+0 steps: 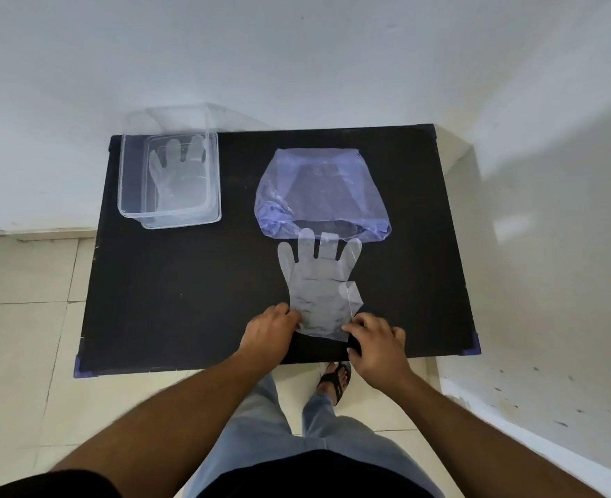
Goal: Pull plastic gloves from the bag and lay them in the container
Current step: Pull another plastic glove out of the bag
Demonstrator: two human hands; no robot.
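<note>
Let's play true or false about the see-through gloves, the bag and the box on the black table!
1. A glove already lies inside the clear container. True.
2. The purple bag sits inside the container. False: it lies on the black table, to the container's right.
3. Both hands touch the cuff end of the glove on the table. True: left hand, right hand.
4. That glove's fingers point toward the person. False: they point away, toward the bag's opening.
</note>
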